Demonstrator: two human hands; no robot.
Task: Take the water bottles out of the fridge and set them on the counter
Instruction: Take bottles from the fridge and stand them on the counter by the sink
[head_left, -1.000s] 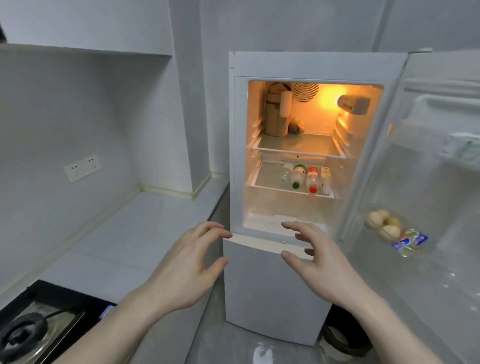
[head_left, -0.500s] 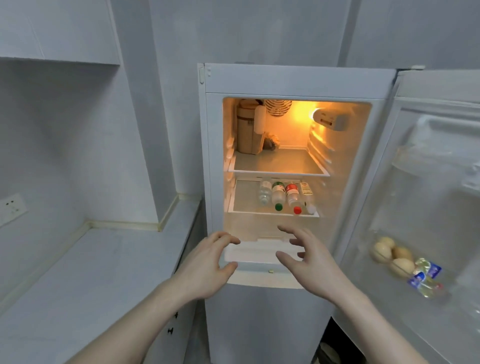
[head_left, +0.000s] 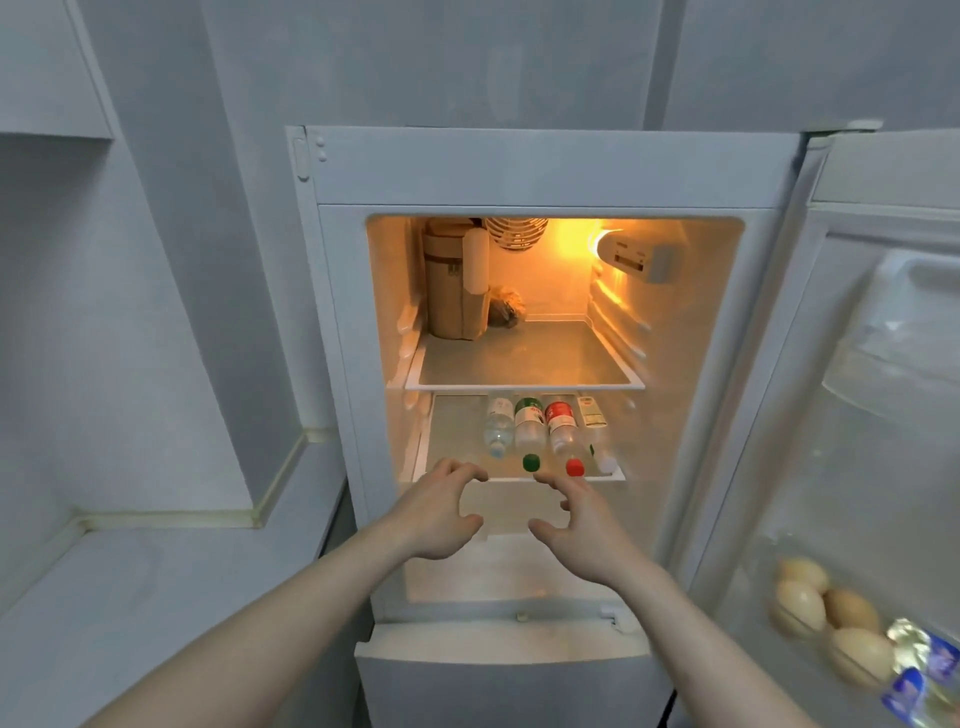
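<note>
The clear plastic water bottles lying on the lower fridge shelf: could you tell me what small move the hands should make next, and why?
Probably reach a little further in and close on two bottles. Both the left hand and right hand hover open just short of the lower glass shelf, holding nothing, nearest the green-capped clear bottle and red-capped clear bottle.

Both hands have moved forward and up toward the open fridge. A second ago they hung in front of its lower edge; now the left hand and right hand reach just below the front rim of the lower shelf, fingers spread and curled, holding nothing. The view has come nearer, and the surface has slid left.
</note>
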